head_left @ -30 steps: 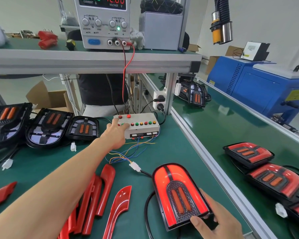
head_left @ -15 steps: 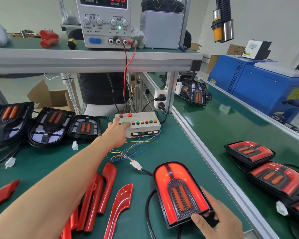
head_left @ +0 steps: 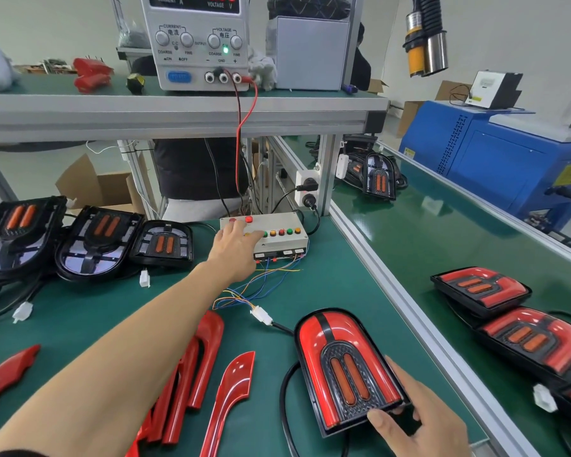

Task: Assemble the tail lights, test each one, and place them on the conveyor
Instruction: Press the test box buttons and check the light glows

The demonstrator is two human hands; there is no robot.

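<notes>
Testing is under way: left hand [head_left: 233, 250] is pressing, fingers extended, on the switch box [head_left: 271, 237] at centre; right hand [head_left: 419, 420] is gripping the tail light [head_left: 343, 367] at lower right; next, probably, lifting it to the conveyor [head_left: 442, 245].

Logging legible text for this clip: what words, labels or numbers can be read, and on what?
All on the power supply:
"CURRENT", "VOLTAGE": over the knob pairs and under the display.
"COARSE", "FINE", "OUTPUT", "ON", "OFF", "GND": by the knobs and terminals.
Display digits: cut off by the frame edge.
Yellow stickers on the blue machine: too blurred.
</notes>
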